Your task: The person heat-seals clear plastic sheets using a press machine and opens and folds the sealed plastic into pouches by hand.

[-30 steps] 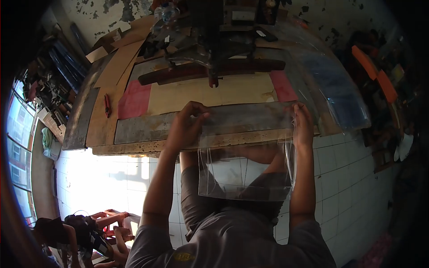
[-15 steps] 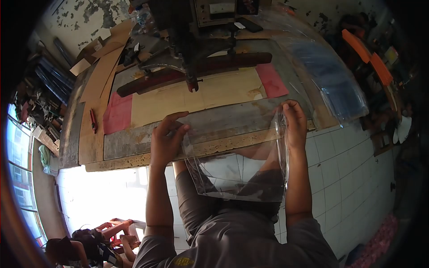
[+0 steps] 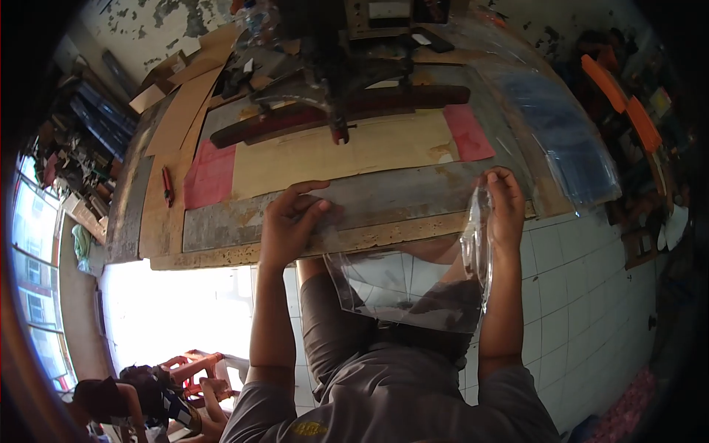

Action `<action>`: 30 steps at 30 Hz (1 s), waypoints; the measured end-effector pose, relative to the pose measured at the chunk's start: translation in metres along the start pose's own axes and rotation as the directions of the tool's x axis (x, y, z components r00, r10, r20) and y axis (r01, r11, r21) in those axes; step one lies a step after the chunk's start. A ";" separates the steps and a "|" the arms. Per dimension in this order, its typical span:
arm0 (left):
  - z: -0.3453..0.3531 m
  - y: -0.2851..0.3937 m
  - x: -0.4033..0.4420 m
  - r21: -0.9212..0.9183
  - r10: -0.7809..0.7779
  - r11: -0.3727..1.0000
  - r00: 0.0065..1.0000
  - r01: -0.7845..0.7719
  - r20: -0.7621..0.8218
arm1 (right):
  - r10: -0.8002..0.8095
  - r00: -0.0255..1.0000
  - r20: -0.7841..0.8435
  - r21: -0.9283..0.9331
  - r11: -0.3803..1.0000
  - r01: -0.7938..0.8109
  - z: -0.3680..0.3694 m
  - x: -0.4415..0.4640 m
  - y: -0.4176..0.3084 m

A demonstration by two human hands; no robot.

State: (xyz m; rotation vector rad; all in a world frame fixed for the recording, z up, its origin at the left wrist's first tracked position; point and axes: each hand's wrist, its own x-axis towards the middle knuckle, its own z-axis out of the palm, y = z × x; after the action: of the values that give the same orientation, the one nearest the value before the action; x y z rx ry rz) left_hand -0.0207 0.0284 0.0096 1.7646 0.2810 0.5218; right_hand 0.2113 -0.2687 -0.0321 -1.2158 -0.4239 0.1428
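A clear plastic sheet or bag (image 3: 402,284) hangs in front of the table edge, over my lap. My right hand (image 3: 507,210) pinches its upper right corner, where the plastic is creased and shiny. At its upper left, my left hand (image 3: 292,225) has thumb and forefinger apart, their tips close to the plastic's edge; whether they touch it is hard to see. Beyond both hands, a yellow sheet (image 3: 340,151) with pink end pieces (image 3: 468,133) lies on the grey work surface, beneath the long dark red bar (image 3: 288,122) of a press.
A red cutter (image 3: 168,186) lies at the table's left, near cardboard pieces (image 3: 188,111). Stacked clear plastic (image 3: 580,148) covers the right side. The press's dark arm (image 3: 336,88) stands over the middle. Another person (image 3: 155,402) is at lower left, by a red stool (image 3: 196,369).
The view has shifted, so the table appears further right. My left forefinger has straightened, and the gap to my thumb looks wider. The plastic's right side has bunched more by my right hand.
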 end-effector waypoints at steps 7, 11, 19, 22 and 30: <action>-0.009 -0.003 0.000 -0.086 0.054 0.995 0.995 -0.047 0.089 | -0.017 1.000 -0.024 -0.018 1.000 0.017 -0.001 0.003 0.001; -0.007 -0.001 0.000 -0.074 0.037 0.997 0.996 -0.031 0.077 | 0.003 1.000 -0.013 -0.035 0.999 -0.004 -0.001 0.002 -0.004; -0.007 0.005 -0.002 -0.032 0.013 0.999 0.999 -0.012 0.046 | 0.000 1.000 0.010 -0.018 1.000 0.000 -0.005 0.006 0.000; -0.007 -0.002 -0.001 -0.072 0.013 0.997 1.000 -0.011 0.027 | 0.000 1.000 0.030 -0.032 0.999 0.001 -0.007 0.007 -0.001; -0.005 0.002 -0.001 -0.024 -0.009 1.000 1.000 0.009 0.012 | 0.015 0.999 0.038 -0.011 1.000 -0.015 -0.009 0.009 0.001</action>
State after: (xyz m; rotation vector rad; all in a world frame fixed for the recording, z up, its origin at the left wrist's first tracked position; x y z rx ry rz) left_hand -0.0241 0.0317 0.0128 1.7420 0.2731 0.5056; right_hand 0.2229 -0.2730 -0.0330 -1.2287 -0.4497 0.1769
